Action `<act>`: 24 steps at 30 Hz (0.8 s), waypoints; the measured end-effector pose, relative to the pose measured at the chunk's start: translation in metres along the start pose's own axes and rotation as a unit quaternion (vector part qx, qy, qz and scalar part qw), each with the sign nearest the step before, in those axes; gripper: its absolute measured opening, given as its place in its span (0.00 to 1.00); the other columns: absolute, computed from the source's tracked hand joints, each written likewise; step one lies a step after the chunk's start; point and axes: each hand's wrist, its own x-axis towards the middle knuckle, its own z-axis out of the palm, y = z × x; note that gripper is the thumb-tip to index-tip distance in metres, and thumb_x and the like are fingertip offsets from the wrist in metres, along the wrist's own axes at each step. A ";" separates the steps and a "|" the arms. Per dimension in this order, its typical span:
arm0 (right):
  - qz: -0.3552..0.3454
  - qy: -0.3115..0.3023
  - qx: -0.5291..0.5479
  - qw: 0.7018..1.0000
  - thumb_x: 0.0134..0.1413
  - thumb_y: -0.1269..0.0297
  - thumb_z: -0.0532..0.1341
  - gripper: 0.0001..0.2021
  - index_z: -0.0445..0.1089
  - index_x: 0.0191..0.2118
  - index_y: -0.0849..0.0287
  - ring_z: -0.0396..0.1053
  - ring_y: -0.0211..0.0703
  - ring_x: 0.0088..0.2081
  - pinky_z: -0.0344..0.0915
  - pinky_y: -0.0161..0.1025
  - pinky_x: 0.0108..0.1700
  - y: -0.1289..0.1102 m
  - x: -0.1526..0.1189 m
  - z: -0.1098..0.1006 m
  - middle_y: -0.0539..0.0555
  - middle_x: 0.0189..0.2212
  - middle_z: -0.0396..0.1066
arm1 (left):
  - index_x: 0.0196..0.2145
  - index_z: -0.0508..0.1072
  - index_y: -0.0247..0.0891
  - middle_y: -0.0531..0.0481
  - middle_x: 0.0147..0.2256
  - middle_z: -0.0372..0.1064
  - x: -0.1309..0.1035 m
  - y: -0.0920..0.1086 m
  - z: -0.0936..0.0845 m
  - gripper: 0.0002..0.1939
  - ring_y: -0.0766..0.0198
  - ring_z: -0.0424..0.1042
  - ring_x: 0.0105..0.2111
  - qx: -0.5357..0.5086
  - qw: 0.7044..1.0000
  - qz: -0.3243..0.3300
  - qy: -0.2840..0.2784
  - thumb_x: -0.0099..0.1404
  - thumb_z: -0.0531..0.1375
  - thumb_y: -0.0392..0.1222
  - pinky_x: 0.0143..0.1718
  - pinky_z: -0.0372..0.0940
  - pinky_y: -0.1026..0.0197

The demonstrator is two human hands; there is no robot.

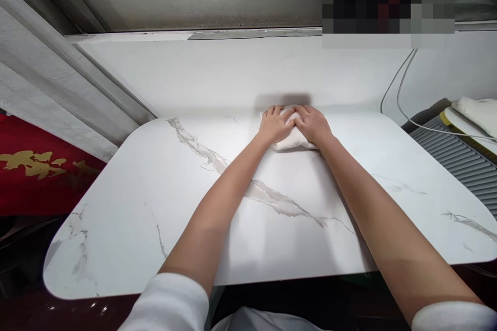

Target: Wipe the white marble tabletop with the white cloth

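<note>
A white folded cloth (292,139) lies on the white marble-patterned table (186,232), close to its far edge by the wall. My left hand (274,124) presses on the cloth's left side, fingers curled over it. On the right side my right hand (313,125) grips it the same way. The thumbs and fingertips of the two hands nearly meet over the middle of the cloth. Both arms reach straight forward across the table. Part of the cloth is hidden beneath the hands.
Behind the table stands a white wall (217,72) under a window ledge. White cables (402,83) hang at the right, near a grey ribbed surface (454,145) and another white cloth (477,114). A red fabric with gold marks (46,186) is at the left, beside a pale ridged panel (50,77).
</note>
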 end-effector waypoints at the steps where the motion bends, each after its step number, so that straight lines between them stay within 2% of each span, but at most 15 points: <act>1: 0.003 -0.003 -0.006 1.000 0.60 0.63 0.47 0.24 0.67 0.59 0.59 0.63 0.57 0.58 0.57 0.54 0.61 -0.001 0.003 0.001 0.62 0.56 0.68 | 0.66 0.61 0.52 0.48 0.64 0.58 0.002 -0.002 0.000 0.25 0.52 0.52 0.65 -0.001 1.000 0.000 0.002 0.73 0.45 0.49 0.65 0.50 0.48; 9: -0.005 0.006 -0.017 1.000 0.62 0.63 0.46 0.25 0.65 0.61 0.59 0.63 0.56 0.59 0.58 0.54 0.61 0.001 0.006 0.004 0.61 0.58 0.68 | 0.67 0.59 0.51 0.50 0.66 0.56 0.009 -0.008 0.002 0.26 0.53 0.50 0.67 0.014 1.000 -0.002 -0.005 0.74 0.45 0.50 0.67 0.46 0.49; 15: -0.010 -0.007 -0.021 1.000 0.63 0.63 0.46 0.26 0.63 0.63 0.63 0.57 0.58 0.64 0.54 0.56 0.64 -0.001 -0.014 -0.001 0.64 0.64 0.62 | 0.67 0.58 0.48 0.46 0.68 0.53 -0.010 0.002 0.001 0.26 0.50 0.49 0.68 0.041 0.999 0.007 -0.005 0.75 0.44 0.50 0.67 0.45 0.47; 19: -0.015 0.004 -0.030 0.999 0.63 0.62 0.46 0.26 0.62 0.64 0.62 0.56 0.59 0.66 0.54 0.59 0.64 -0.014 -0.060 -0.008 0.64 0.65 0.61 | 0.69 0.55 0.46 0.44 0.70 0.49 -0.053 0.015 -0.003 0.27 0.46 0.46 0.69 0.046 0.998 0.026 -0.032 0.75 0.44 0.51 0.67 0.44 0.42; 24: -0.027 0.002 -0.065 0.997 0.66 0.62 0.44 0.27 0.59 0.66 0.64 0.54 0.59 0.68 0.54 0.59 0.65 -0.046 -0.146 -0.028 0.65 0.66 0.58 | 0.70 0.51 0.42 0.41 0.71 0.46 -0.136 0.046 -0.015 0.29 0.43 0.43 0.70 0.057 0.995 0.024 -0.074 0.74 0.45 0.47 0.67 0.44 0.36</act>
